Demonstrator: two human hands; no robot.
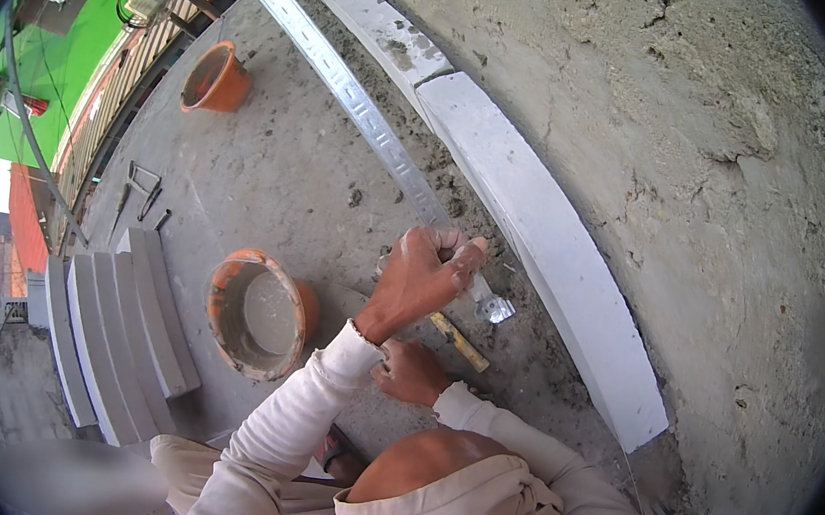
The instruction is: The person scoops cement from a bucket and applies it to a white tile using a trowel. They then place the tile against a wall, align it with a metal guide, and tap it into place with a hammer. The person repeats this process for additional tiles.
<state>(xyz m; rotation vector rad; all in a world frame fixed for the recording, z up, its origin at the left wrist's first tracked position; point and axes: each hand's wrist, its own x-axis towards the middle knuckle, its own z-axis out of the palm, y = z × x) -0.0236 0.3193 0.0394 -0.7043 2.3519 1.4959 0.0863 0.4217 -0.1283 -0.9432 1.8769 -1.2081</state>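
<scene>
My left hand point(427, 277) is closed around the lower part of a long slotted metal strip point(349, 95), whose shiny end pokes out just past the fingers. The strip runs from there to the far left, beside a row of pale blocks point(546, 231) set along the wall. Below the left wrist, my right hand point(410, 372) has its fingers curled; what they hold, if anything, is hidden. A tool's yellow handle point(460, 342) lies on the floor between the hands, its other end out of sight. Left of my hands stands an orange bucket point(305, 307) with grey wet mix inside.
A rough cement wall point(731, 191) rises on the right. Stacked grey slabs point(128, 328) lie at the left, with a thin metal frame tool point(143, 191) beyond them. Another orange bucket point(224, 87) stands farther off. Mortar crumbs point(454, 197) line the strip between metal and blocks.
</scene>
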